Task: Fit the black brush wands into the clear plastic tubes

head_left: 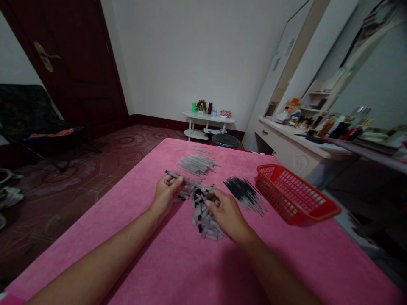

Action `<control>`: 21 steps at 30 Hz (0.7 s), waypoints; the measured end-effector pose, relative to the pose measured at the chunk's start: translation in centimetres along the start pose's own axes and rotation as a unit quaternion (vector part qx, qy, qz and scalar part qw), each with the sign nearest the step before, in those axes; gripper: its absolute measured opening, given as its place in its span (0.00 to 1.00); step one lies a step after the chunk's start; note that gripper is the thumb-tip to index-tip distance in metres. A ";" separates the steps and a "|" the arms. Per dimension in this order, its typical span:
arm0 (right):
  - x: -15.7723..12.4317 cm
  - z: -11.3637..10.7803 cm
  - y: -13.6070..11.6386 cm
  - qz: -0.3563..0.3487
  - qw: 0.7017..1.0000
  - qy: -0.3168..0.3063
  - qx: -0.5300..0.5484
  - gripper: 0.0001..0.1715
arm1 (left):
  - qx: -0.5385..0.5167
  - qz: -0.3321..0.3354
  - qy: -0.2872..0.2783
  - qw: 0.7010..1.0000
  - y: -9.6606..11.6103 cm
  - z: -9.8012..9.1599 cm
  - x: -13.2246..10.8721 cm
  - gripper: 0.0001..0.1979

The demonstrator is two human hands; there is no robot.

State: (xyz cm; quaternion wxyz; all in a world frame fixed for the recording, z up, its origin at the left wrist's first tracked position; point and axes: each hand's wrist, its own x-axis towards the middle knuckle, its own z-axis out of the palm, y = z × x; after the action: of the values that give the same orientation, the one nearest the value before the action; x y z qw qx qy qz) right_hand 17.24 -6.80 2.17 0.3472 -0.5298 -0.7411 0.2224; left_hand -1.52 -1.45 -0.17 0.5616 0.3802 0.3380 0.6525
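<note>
My left hand is closed around a pen, a slim greyish tube with a dark end, slanting down to the right. Over a heap of clear pen caps and small black parts is my right hand. Its thumb and fingers are pinched together, close to the pen's lower end; what they grip is too small to make out. Behind the hands lies a pile of translucent pen barrels. Black-and-clear ink refills are bunched to the right of my right hand.
A red plastic basket stands at the right on the pink cloth covering the table. Beyond the table are a small white shelf stand and a round dark stool. A dresser with bottles is on the right, a folding chair on the left.
</note>
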 end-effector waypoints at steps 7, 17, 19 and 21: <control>0.2 -0.3 0.3 0.002 1.000 0.016 0.017 0.07 | 0.026 -0.016 -0.032 0.999 -0.1 0.5 -0.5 0.17; 0.2 -0.3 0.5 -0.015 0.999 0.040 -0.024 0.08 | 0.048 -0.027 -0.023 0.998 -0.1 0.5 -0.5 0.18; 0.2 -0.4 0.4 -0.030 0.998 0.044 -0.046 0.08 | 0.047 -0.036 -0.025 0.998 0.0 0.6 -0.6 0.18; 0.1 -0.5 0.2 -0.046 0.995 0.051 -0.074 0.08 | 0.039 -0.053 -0.022 0.998 -0.1 0.7 -0.7 0.18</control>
State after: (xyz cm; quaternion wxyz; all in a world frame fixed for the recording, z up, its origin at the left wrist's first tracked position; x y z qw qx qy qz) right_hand 17.73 -6.65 2.40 0.3548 -0.5297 -0.7605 0.1232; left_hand -0.79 -2.10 0.06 0.5872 0.3972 0.3703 0.6002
